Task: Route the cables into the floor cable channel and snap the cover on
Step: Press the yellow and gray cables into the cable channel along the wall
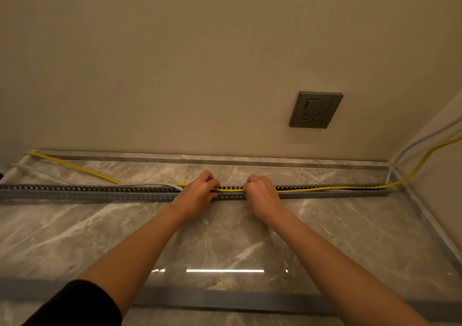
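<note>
Both hands down on the slotted grey cable channel (100, 192) at mid-frame, pressing the yellow cable (325, 188) into the trough. Left hand (197, 192) curled shut, fingertips tucked over the channel's far wall, apparently pinning the cable; right hand (261, 193) fisted just beside it, knuckles up, closed on the same run. Set close together, probably to seat one short stretch at a time.

Channel lying flat on the marble floor (225, 238), long axis left to right across the frame, parallel to the wall, open side up. Right of the hands, yellow cable seated, then climbing out toward the right edge. Left of them, still outside, angling off to the upper left alongside a white cable (37, 173).

Long grey strip (225, 297) along the lower frame, likely the cover, not yet fitted.
</note>
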`<state>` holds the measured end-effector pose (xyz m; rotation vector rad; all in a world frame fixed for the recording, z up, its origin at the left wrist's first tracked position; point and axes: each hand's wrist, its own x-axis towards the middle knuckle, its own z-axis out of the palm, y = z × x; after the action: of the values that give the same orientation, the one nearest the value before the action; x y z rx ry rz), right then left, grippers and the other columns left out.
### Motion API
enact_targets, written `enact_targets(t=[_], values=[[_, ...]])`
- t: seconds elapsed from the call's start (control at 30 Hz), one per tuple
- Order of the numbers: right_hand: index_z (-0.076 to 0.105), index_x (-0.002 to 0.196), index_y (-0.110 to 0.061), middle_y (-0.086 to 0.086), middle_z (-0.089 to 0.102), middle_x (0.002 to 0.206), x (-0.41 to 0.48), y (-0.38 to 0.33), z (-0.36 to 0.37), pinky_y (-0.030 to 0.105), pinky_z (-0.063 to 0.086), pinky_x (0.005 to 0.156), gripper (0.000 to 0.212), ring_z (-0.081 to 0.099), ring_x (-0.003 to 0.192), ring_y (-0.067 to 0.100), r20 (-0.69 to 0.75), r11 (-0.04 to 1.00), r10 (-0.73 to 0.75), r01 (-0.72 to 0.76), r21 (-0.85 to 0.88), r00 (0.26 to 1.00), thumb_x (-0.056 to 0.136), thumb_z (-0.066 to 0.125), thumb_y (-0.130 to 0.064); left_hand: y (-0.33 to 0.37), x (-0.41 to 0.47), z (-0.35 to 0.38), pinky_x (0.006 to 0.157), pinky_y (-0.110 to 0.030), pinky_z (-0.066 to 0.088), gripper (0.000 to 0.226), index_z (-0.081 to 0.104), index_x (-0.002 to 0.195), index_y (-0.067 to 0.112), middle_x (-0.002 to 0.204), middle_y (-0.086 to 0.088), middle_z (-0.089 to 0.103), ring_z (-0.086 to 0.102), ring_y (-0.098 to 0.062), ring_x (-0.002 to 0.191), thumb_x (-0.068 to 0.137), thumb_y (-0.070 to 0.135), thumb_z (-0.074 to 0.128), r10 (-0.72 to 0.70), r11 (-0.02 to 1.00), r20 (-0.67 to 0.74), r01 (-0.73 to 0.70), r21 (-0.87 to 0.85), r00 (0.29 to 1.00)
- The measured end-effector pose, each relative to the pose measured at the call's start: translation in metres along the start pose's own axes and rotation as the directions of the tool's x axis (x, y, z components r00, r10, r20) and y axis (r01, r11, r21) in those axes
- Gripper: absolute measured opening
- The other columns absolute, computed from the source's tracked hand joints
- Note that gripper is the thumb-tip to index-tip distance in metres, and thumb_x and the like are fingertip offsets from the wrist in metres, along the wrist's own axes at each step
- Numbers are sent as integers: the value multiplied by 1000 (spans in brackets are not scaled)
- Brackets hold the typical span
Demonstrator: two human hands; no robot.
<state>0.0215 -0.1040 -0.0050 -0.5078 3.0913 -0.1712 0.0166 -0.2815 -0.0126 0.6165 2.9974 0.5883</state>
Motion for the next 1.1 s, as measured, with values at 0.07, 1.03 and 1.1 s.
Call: enact_targets(t=[0.07,1.03,1.1], values=[[60,114,-4,16,59,119,2,-8,-1,36,36,96,33,53,110,33,4,1000,6,-6,-4,1000,86,43,0,-7,-2,-5,91,-37,44,35,54,123,4,125,-13,51,56,-30,107,90,17,55,-41,999,20,41,12,999],[66,114,-6,19,64,111,34,-101,20,40,47,87,30,55,104,35,11,958,135,-133,255,991,88,52,-3,-101,-20,-38,48,-27,28,23,58,74,8,75,-11,58,56,-27,61,64,5,79,218,914,38,-218,342,975],[65,117,-8,19,63,113,37,-101,20,39,47,86,31,54,106,35,12,965,124,-124,231,992,90,51,-4,-105,-22,-42,40,-22,22,34,59,60,11,59,-6,56,53,-21,45,44,8,90,267,869,39,-258,423,963]])
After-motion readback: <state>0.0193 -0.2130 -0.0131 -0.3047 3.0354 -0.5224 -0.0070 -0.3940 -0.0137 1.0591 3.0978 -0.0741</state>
